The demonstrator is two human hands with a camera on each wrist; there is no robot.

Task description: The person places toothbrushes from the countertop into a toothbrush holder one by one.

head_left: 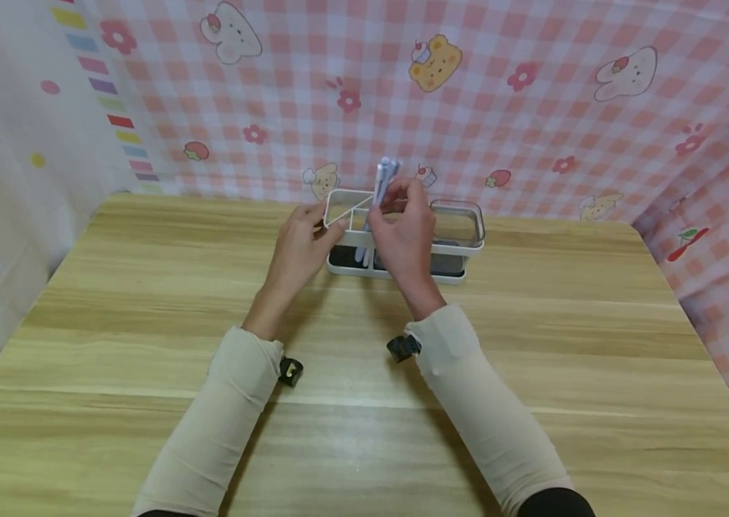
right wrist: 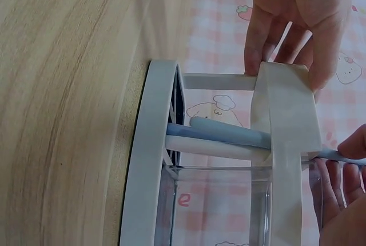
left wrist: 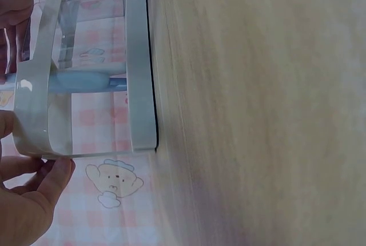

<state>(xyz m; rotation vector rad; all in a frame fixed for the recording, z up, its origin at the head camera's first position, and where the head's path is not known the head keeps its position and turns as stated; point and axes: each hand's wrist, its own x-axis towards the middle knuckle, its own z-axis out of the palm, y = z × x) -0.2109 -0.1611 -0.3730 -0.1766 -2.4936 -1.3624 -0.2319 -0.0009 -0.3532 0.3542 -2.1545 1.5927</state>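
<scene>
The right hand [head_left: 405,233] pinches a small bundle of pens [head_left: 382,183] between thumb and fingertips, its grip closed on their upper ends. The pens stand nearly upright, their lower ends already down inside the middle compartment of a white pen holder [head_left: 403,248]. In the right wrist view the light blue barrels [right wrist: 229,133] run between the holder's base ring and its upper rim, with the fingertips [right wrist: 343,171] at the caps.

The left hand [head_left: 299,240] holds the left end of the holder, fingers curled round the rim at the corner, which steadies it on the worktop [head_left: 144,301]. In the left wrist view those fingers [left wrist: 48,180] touch the white rim band [left wrist: 31,108], and a blue barrel [left wrist: 86,81] shows through the clear wall.

The holder sits near the far edge of the worktop, just in front of a pink checked cloth [head_left: 532,108] printed with bears and flowers. Its right side is a clear-walled bin [head_left: 457,226]. A small black clip sits on each beige sleeve [head_left: 467,388] at the wrist.

As I judge it, the step in hand is settling the pens into the compartment, and it looks nearly done. The next move likely calls for loosening the pinch once the tips rest on the bottom, while the left hand steadies the holder so it cannot tip.
</scene>
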